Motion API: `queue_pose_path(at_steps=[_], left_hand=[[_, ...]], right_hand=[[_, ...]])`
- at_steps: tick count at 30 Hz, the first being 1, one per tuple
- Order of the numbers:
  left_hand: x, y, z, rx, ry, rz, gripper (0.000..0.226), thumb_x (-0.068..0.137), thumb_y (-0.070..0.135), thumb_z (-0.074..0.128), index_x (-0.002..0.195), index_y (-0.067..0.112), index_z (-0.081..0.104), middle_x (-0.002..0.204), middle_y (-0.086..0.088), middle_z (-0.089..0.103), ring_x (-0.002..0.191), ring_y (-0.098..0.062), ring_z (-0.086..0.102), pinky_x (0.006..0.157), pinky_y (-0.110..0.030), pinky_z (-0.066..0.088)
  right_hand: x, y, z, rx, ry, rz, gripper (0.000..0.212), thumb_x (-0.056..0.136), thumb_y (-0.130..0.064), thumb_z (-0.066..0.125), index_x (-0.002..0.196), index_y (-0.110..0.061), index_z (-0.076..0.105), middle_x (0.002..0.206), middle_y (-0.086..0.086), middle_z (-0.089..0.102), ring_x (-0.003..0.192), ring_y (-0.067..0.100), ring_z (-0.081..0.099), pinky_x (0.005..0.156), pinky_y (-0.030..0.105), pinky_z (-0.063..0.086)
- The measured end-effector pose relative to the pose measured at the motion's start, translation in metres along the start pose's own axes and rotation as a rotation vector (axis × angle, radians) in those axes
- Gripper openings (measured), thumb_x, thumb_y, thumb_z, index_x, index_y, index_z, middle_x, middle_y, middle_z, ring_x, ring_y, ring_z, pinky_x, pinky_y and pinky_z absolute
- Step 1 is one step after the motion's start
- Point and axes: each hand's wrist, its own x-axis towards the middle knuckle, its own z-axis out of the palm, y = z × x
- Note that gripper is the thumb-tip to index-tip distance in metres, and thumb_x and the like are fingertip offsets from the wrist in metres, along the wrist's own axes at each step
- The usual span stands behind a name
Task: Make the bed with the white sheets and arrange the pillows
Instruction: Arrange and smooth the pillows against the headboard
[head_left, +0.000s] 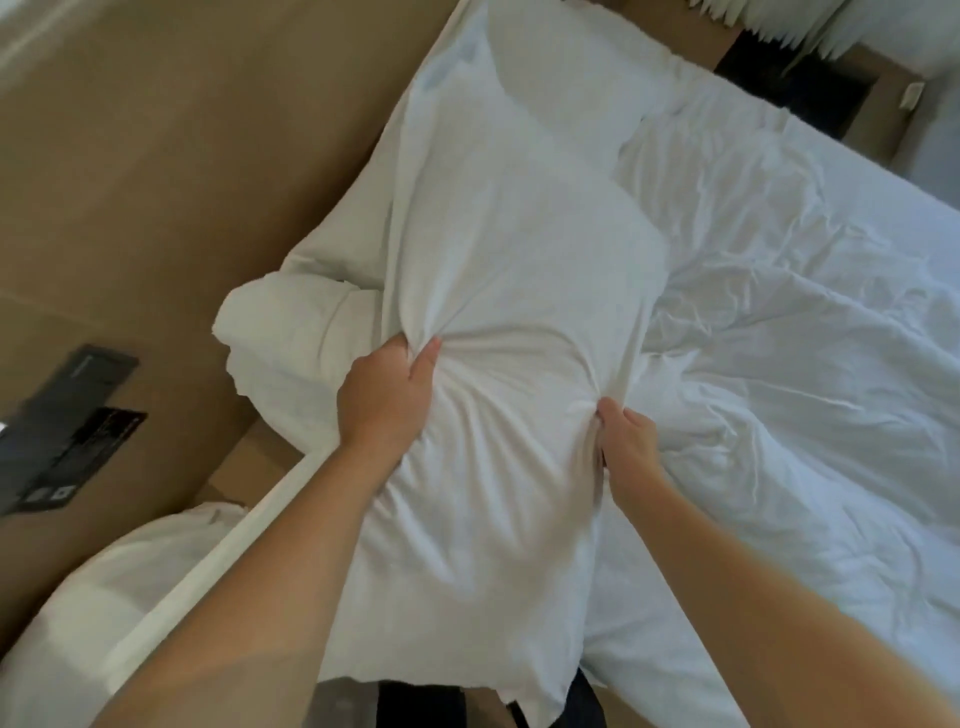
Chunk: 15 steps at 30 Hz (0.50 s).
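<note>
Pillow (498, 312) in a white case hangs upright over the near left side of the bed (805, 364), whose white sheet (779, 249) lies wrinkled. The left hand (384, 400) and right hand (631, 441) each grip a bunched fistful of its cover, fingers curled tight. A second pillow (291, 332) lies along the bed's left edge.

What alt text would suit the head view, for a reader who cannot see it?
The left hand and right hand each grip bunched fabric of a white pillow. Wrinkled white sheets lie to its right; a second pillow rests by the tan wall.
</note>
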Motion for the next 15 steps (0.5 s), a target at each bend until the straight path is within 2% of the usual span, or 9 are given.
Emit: queue_pose_path(at_steps=[3, 6, 8, 10, 12, 15], left_hand=[[-0.062, -0.027, -0.039, -0.056, 0.079, -0.137, 0.042, 0.100, 0.048, 0.040, 0.090, 0.012, 0.060, 0.073, 0.008, 0.056, 0.063, -0.003, 0.047, 0.067, -0.029, 0.038], [-0.135, -0.061, -0.076, -0.141, 0.160, -0.303, 0.044, 0.098, 0.050, 0.042, 0.090, 0.012, 0.061, 0.082, 0.005, 0.062, 0.078, -0.017, 0.058, 0.074, -0.031, 0.042], [-0.187, -0.084, -0.096, -0.195, 0.226, -0.395, 0.044, 0.097, 0.054, 0.041, 0.088, 0.015, 0.062, 0.085, 0.002, 0.065, 0.085, -0.021, 0.061, 0.079, -0.036, 0.048], [-0.240, -0.105, -0.109, -0.240, 0.308, -0.470, 0.048, 0.095, 0.058, 0.041, 0.084, 0.016, 0.062, 0.080, 0.002, 0.067, 0.080, -0.020, 0.063, 0.079, -0.041, 0.052], [-0.292, -0.119, -0.123, -0.285, 0.407, -0.555, 0.047, 0.094, 0.058, 0.044, 0.073, 0.017, 0.057, 0.068, 0.003, 0.063, 0.069, -0.018, 0.061, 0.070, -0.040, 0.052], [-0.373, -0.128, -0.147, -0.313, 0.607, -0.687, 0.047, 0.096, 0.042, 0.054, 0.058, 0.021, 0.037, 0.053, 0.005, 0.043, 0.052, -0.013, 0.043, 0.060, -0.035, 0.038]], right_hand=[[-0.066, 0.002, -0.008, -0.027, -0.080, -0.068, 0.030, 0.091, -0.019, 0.053, 0.063, -0.010, 0.050, 0.055, 0.000, 0.045, 0.052, 0.014, 0.046, 0.052, 0.027, 0.038], [-0.126, 0.009, -0.013, -0.069, -0.209, -0.108, 0.030, 0.092, -0.019, 0.055, 0.066, -0.004, 0.057, 0.059, 0.002, 0.053, 0.056, 0.014, 0.051, 0.056, 0.028, 0.041], [-0.161, 0.018, -0.012, -0.146, -0.322, -0.144, 0.029, 0.088, -0.027, 0.055, 0.068, -0.006, 0.057, 0.064, 0.005, 0.051, 0.060, 0.016, 0.051, 0.062, 0.031, 0.041], [-0.193, 0.027, -0.009, -0.233, -0.414, -0.194, 0.027, 0.080, -0.037, 0.054, 0.071, -0.011, 0.056, 0.066, 0.008, 0.047, 0.061, 0.018, 0.047, 0.062, 0.035, 0.039], [-0.226, 0.034, -0.004, -0.301, -0.506, -0.253, 0.027, 0.077, -0.039, 0.053, 0.072, -0.012, 0.053, 0.068, 0.007, 0.044, 0.063, 0.018, 0.042, 0.061, 0.035, 0.036], [-0.288, 0.045, 0.006, -0.401, -0.661, -0.357, 0.030, 0.088, -0.029, 0.053, 0.069, -0.007, 0.046, 0.070, 0.007, 0.037, 0.064, 0.019, 0.036, 0.061, 0.032, 0.031]])
